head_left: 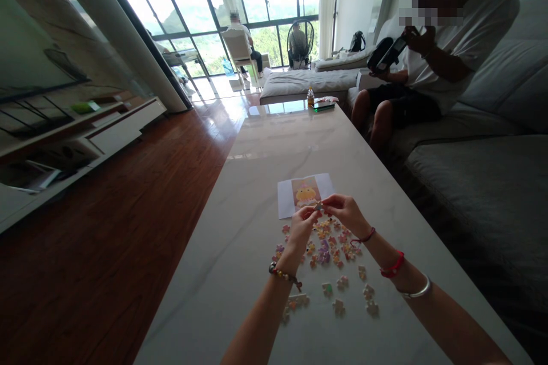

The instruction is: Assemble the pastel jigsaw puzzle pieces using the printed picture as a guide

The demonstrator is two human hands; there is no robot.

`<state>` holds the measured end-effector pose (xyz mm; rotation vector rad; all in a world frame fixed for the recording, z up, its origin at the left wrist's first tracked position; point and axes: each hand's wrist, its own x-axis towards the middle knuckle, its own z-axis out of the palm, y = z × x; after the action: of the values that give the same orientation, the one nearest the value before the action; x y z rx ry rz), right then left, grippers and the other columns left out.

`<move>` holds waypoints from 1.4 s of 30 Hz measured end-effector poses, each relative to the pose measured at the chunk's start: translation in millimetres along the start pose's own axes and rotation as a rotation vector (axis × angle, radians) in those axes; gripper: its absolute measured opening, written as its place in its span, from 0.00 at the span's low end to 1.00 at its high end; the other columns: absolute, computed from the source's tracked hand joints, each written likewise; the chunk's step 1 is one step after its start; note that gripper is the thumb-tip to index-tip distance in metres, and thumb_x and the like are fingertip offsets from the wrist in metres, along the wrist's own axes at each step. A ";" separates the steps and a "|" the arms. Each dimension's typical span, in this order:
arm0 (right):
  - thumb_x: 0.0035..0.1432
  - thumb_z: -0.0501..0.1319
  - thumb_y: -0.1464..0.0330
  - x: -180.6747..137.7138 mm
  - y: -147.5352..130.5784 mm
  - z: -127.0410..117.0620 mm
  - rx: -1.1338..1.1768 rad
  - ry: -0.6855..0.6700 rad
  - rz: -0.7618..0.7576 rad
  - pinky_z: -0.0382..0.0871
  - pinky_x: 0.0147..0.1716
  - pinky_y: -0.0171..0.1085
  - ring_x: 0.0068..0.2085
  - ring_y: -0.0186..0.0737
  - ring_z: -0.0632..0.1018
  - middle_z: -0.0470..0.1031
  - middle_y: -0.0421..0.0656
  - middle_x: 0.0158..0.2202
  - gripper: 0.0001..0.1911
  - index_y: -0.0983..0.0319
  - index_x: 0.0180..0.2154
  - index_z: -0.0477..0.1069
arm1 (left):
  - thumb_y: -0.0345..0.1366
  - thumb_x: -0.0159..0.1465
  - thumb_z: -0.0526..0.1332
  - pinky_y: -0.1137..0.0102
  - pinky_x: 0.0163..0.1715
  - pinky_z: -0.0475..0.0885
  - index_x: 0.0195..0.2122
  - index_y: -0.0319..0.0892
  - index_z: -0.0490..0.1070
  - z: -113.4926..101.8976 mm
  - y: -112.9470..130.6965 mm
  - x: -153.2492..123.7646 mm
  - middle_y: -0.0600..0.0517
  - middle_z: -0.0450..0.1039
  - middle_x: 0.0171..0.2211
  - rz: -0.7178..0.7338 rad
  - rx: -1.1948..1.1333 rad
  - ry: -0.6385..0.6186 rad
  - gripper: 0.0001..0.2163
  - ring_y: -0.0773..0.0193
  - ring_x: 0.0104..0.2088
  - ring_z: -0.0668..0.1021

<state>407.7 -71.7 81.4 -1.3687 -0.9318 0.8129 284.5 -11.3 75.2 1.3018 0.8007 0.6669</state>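
My left hand (302, 227) and my right hand (345, 211) meet above a long pale marble table (265, 159), fingers pinched together on small jigsaw pieces (319, 206) held between them. Below the hands lies a loose scatter of several pastel puzzle pieces (327, 251), with more pieces (340, 296) nearer me. Just beyond the hands a white reference sheet (305, 193) with a yellow cartoon figure lies flat on the table.
A person sits on the grey sofa (492, 182) at the right, holding a dark device (385, 54). A small bottle (310, 97) and a green-edged box (324, 105) stand at the table's far end. Wooden floor and a low TV shelf (85, 137) lie to the left. Other people sit by the far windows.
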 end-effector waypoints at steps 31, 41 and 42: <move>0.39 0.64 0.61 -12.6 2.2 2.3 0.089 0.083 -0.016 0.68 0.26 0.35 0.25 0.35 0.73 0.74 0.43 0.24 0.14 0.65 0.27 0.71 | 0.40 0.47 0.63 0.75 0.24 0.63 0.24 0.37 0.70 1.4 -0.4 7.4 0.53 0.69 0.21 0.114 0.100 -0.068 0.10 0.70 0.22 0.69; 0.39 0.64 0.60 -15.9 -1.5 1.8 0.094 0.169 0.004 0.67 0.25 0.35 0.25 0.35 0.72 0.74 0.43 0.25 0.15 0.64 0.28 0.70 | 0.38 0.41 0.67 0.75 0.25 0.66 0.28 0.38 0.69 0.2 0.6 -1.8 0.52 0.72 0.24 0.009 -0.009 -0.071 0.14 0.69 0.24 0.72; 0.39 0.64 0.59 -15.5 -0.5 1.7 0.097 0.183 0.009 0.67 0.25 0.35 0.25 0.35 0.72 0.74 0.43 0.25 0.16 0.64 0.28 0.70 | 0.39 0.42 0.67 0.75 0.24 0.66 0.27 0.39 0.68 -0.1 0.9 -1.6 0.52 0.72 0.24 -0.006 -0.001 -0.054 0.14 0.69 0.24 0.73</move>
<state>399.5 -85.0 80.8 -1.3392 -0.7355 0.7168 283.5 -12.4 76.3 1.3112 0.7597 0.6250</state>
